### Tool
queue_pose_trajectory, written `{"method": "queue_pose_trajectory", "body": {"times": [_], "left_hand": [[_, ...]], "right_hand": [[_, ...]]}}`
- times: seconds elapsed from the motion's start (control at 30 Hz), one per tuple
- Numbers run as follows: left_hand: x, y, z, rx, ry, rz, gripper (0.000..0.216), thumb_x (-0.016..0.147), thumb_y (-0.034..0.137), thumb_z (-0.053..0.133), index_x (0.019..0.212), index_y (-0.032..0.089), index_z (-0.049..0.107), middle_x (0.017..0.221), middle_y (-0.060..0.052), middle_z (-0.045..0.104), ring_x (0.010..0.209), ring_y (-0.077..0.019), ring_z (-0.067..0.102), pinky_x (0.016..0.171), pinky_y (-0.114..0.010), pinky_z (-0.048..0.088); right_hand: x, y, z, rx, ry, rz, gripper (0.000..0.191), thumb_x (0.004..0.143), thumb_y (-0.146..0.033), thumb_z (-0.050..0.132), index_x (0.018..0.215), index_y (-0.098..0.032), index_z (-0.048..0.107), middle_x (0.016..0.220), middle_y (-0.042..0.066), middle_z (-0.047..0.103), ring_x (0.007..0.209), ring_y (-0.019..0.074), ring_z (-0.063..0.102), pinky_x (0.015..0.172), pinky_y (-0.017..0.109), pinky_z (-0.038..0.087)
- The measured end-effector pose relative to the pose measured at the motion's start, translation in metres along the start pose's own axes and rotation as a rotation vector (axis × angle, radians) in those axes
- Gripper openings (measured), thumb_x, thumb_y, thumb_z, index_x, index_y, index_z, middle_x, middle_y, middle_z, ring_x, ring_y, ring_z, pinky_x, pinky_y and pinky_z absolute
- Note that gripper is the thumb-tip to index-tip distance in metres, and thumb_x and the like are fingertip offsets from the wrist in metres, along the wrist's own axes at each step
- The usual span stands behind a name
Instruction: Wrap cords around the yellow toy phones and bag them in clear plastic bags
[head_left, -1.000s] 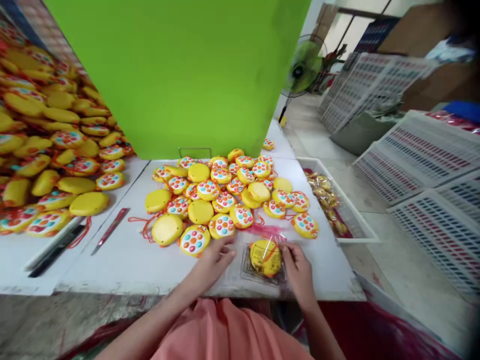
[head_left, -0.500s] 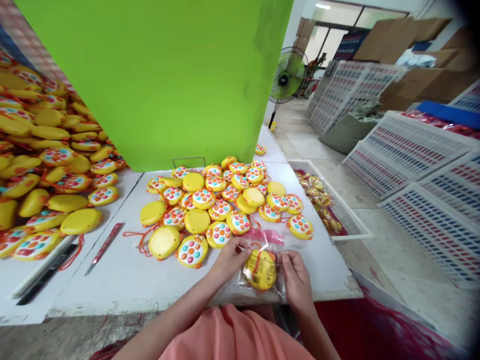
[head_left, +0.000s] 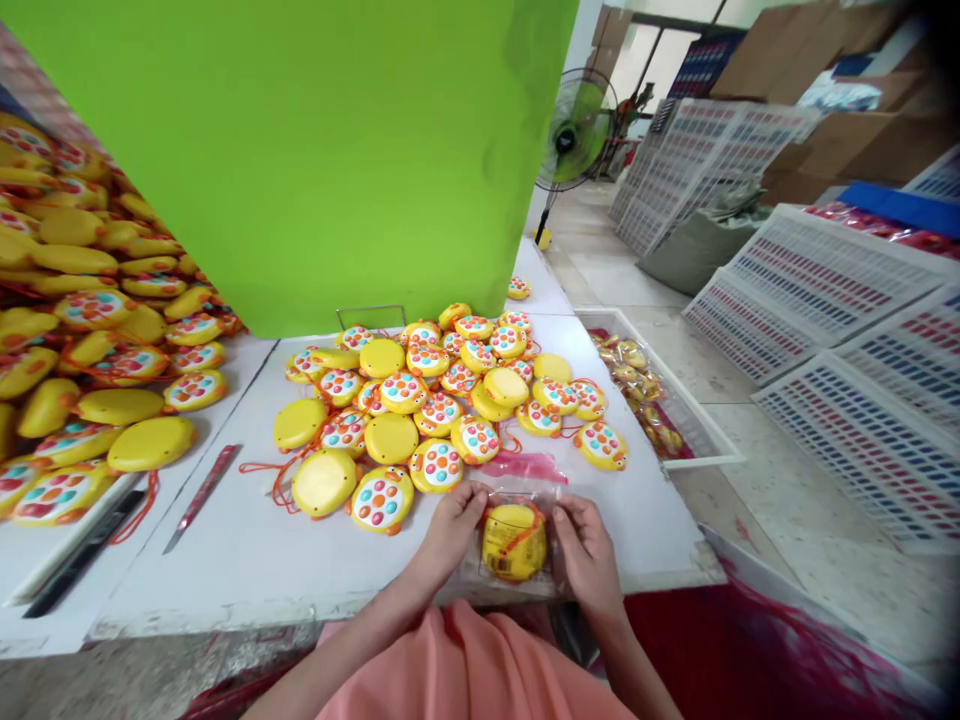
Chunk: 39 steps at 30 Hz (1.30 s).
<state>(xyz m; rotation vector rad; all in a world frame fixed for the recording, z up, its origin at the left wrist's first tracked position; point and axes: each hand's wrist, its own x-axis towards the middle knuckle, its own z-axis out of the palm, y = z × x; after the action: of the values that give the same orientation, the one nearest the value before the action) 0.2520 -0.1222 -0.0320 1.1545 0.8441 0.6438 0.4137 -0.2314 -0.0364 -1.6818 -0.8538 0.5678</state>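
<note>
A yellow duck-shaped toy lies back side up inside a clear plastic bag at the table's front edge. Printed text and a barcode show over it, and an orange cord crosses it. My left hand pinches the bag's left side near the top. On the opposite side my right hand grips the bag's edge between thumb and fingers. The bag's pink top strip rests on the table just beyond. Close ahead is a spread of similar yellow toys, some showing coloured dots on white.
A large green panel stands behind the toys. More toys are heaped at the left. A utility knife and a black bar lie on the table. To the right, a white crate holds bagged toys; a fan stands behind.
The bagged toy now lies flatter, with its print and barcode plainer. Both hands keep their grip on the bag, and the whole view has shifted slightly.
</note>
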Motion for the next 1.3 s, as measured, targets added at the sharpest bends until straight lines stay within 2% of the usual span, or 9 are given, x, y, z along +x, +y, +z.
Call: {"method": "queue_pose_trajectory", "body": {"times": [0.1, 0.27, 0.5, 0.73, 0.87, 0.97, 1.1, 1.2, 1.3], "left_hand": [[-0.004, 0.001, 0.002, -0.11, 0.004, -0.057, 0.034, 0.08, 0.05, 0.06, 0.08, 0.016, 0.056, 0.072, 0.001, 0.057, 0.063, -0.0123, 0.048, 0.058, -0.023, 0.039], [-0.01, 0.004, 0.006, -0.19, 0.021, -0.097, 0.034, 0.079, 0.05, 0.064, 0.082, 0.017, 0.055, 0.075, -0.001, 0.06, 0.067, -0.0148, 0.054, 0.06, -0.024, 0.043], [-0.017, 0.015, 0.005, -0.255, -0.094, -0.052, 0.045, 0.082, 0.048, 0.061, 0.116, 0.019, 0.057, 0.105, -0.008, 0.067, 0.087, -0.0213, 0.062, 0.066, -0.027, 0.048], [-0.02, 0.026, 0.003, -0.024, -0.114, 0.183, 0.043, 0.09, 0.04, 0.054, 0.127, 0.019, 0.057, 0.125, -0.009, 0.061, 0.114, -0.0251, 0.056, 0.101, -0.036, 0.042], [-0.02, 0.028, 0.001, 0.068, -0.164, 0.217, 0.039, 0.092, 0.038, 0.049, 0.125, 0.019, 0.059, 0.126, -0.009, 0.062, 0.118, -0.0255, 0.055, 0.103, -0.036, 0.04], [-0.018, 0.02, -0.006, 0.07, -0.162, 0.135, 0.039, 0.09, 0.04, 0.051, 0.122, 0.019, 0.06, 0.124, -0.01, 0.063, 0.116, -0.026, 0.056, 0.098, -0.038, 0.044], [-0.016, 0.005, -0.017, -0.089, -0.081, -0.106, 0.051, 0.083, 0.05, 0.058, 0.123, 0.017, 0.054, 0.117, -0.014, 0.065, 0.099, -0.0259, 0.064, 0.074, -0.036, 0.053], [-0.014, 0.0, -0.021, -0.18, -0.044, -0.194, 0.054, 0.077, 0.052, 0.065, 0.116, 0.017, 0.054, 0.111, -0.013, 0.066, 0.093, -0.0245, 0.065, 0.07, -0.033, 0.052], [-0.011, 0.0, -0.021, -0.244, -0.042, -0.199, 0.054, 0.073, 0.052, 0.069, 0.111, 0.016, 0.057, 0.099, -0.01, 0.069, 0.087, -0.0227, 0.065, 0.069, -0.031, 0.051]], "right_hand": [[0.006, -0.01, 0.001, -0.283, 0.063, -0.319, 0.03, 0.092, -0.03, 0.05, 0.12, -0.02, 0.053, 0.126, 0.012, 0.057, 0.119, 0.0268, 0.051, 0.101, 0.049, 0.041], [0.016, -0.04, 0.011, -0.551, -0.148, -0.655, 0.028, 0.093, -0.016, 0.046, 0.119, -0.022, 0.055, 0.112, 0.007, 0.066, 0.118, 0.0254, 0.048, 0.106, 0.053, 0.032], [0.028, -0.062, 0.037, -0.592, -0.154, -0.779, 0.028, 0.09, -0.015, 0.054, 0.116, -0.023, 0.058, 0.101, 0.005, 0.071, 0.101, 0.0261, 0.056, 0.09, 0.046, 0.044], [0.026, -0.07, 0.053, -0.691, -0.233, -0.856, 0.041, 0.093, -0.014, 0.048, 0.132, -0.023, 0.052, 0.102, 0.007, 0.07, 0.098, 0.0264, 0.057, 0.087, 0.043, 0.047], [0.033, -0.067, 0.054, -0.692, -0.187, -0.818, 0.032, 0.09, -0.01, 0.047, 0.116, -0.021, 0.061, 0.09, 0.007, 0.069, 0.09, 0.0255, 0.056, 0.082, 0.041, 0.046], [0.051, -0.046, 0.033, -0.635, 0.007, -0.643, 0.019, 0.084, -0.012, 0.05, 0.096, -0.018, 0.063, 0.088, 0.008, 0.067, 0.089, 0.025, 0.055, 0.08, 0.038, 0.047], [0.068, 0.009, -0.037, -0.816, 0.272, -0.431, 0.015, 0.078, -0.017, 0.05, 0.085, -0.016, 0.063, 0.081, 0.01, 0.067, 0.081, 0.0266, 0.054, 0.08, 0.042, 0.045], [0.065, 0.043, -0.091, -0.914, 0.29, -0.383, 0.019, 0.075, -0.017, 0.048, 0.076, -0.015, 0.067, 0.076, 0.013, 0.066, 0.078, 0.0297, 0.053, 0.079, 0.048, 0.042], [0.057, 0.048, -0.113, -1.036, 0.252, -0.438, 0.029, 0.077, -0.016, 0.045, 0.089, -0.016, 0.072, 0.098, 0.015, 0.067, 0.093, 0.0314, 0.055, 0.088, 0.05, 0.04]]}}
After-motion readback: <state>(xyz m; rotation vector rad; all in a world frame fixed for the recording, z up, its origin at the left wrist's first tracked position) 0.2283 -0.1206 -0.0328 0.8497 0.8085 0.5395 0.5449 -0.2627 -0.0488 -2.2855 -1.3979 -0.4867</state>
